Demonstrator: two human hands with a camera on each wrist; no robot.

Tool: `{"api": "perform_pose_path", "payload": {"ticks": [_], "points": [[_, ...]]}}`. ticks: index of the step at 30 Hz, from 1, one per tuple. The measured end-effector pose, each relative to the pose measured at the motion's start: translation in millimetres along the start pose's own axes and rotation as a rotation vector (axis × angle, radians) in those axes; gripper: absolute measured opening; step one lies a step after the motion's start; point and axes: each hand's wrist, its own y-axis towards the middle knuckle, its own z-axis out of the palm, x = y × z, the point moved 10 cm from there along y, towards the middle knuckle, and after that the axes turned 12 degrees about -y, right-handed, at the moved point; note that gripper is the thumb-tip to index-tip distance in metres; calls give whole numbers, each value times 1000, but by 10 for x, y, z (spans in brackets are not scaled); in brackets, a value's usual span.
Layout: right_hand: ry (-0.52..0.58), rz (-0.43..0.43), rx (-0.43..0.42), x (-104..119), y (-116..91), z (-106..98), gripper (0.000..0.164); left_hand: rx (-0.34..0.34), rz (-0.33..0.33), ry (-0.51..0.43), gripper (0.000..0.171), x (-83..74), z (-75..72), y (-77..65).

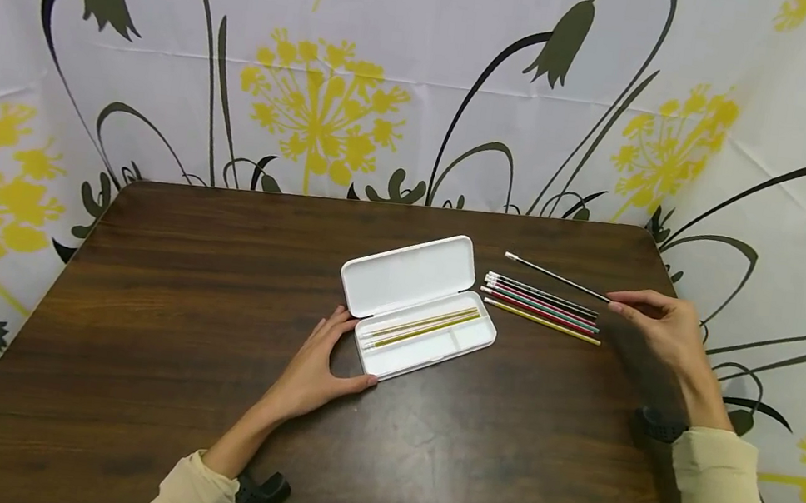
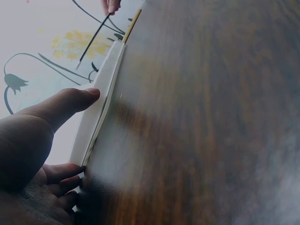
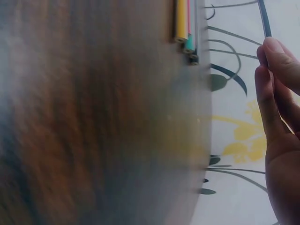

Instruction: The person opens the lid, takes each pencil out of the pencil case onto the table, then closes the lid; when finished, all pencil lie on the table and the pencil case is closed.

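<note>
Dark table (image 1: pixel 128 402) was backed by flowered cloth (image 1: pixel 415 26). White case (image 1: pixel 428 357) was gripped at left end by nearer left hand (image 1: pixel 316 375), thumb and fingers spread. Right of case, dark pencil (image 1: pixel 558 276) was pinched by right hand (image 1: pixel 668 330), fingertips together, long axis directed toward lid (image 1: pixel 407 277).

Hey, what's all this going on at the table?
A person is handling pencils and an open white case. The left hand grips one end of the case, where gold pencils already lie. The right hand holds a dark pencil above the table. More pencils lie side by side on the table, right of the case.
</note>
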Motion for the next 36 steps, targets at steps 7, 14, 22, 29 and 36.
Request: {"api": "perform_pose_path", "payload": {"ticks": [7, 14, 22, 29, 36], "points": [[-43, -12, 58, -271, -17, 249, 16, 2, 3, 5, 93, -3, -1, 5], [-90, 36, 123, -346, -33, 382, 15, 2, -3, 1, 93, -10, -10, -1], [-233, -64, 149, -313, -36, 489, 12, 2, 12, 9, 93, -7, -1, 10], [-295, -108, 148, -273, -36, 519, 11, 3, 3, 1, 94, 7, 12, -10], [-255, -101, 163, -267, -18, 491, 13, 3, 0, 1, 95, 10, -1, 13]]}}
